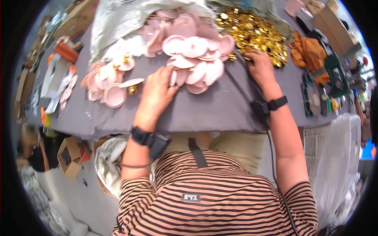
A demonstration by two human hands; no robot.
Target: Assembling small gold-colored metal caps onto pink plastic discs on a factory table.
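A large heap of pale pink oval discs (pixel 193 47) covers the middle of the table. My left hand (pixel 155 92) is at the heap's near left edge, fingers and thumb closed around the rim of a pink disc (pixel 172 78). To the right lies a pile of small shiny gold pieces (pixel 260 33). My right hand (pixel 260 67) reaches its near edge with fingers curled in; anything between the fingertips is too small to make out. Left of my left hand, a pink disc with a gold piece under it (pixel 132 83) lies beside a smaller group of pink discs (pixel 115 95).
A white woven sack (pixel 116 29) lies behind the discs. An orange cloth (pixel 309 53) and a dark green bench tool (pixel 336 74) are at the right. An orange-red spool (pixel 66 52) and a white tray (pixel 53 80) stand left. A black cable (pixel 238 80) crosses the table.
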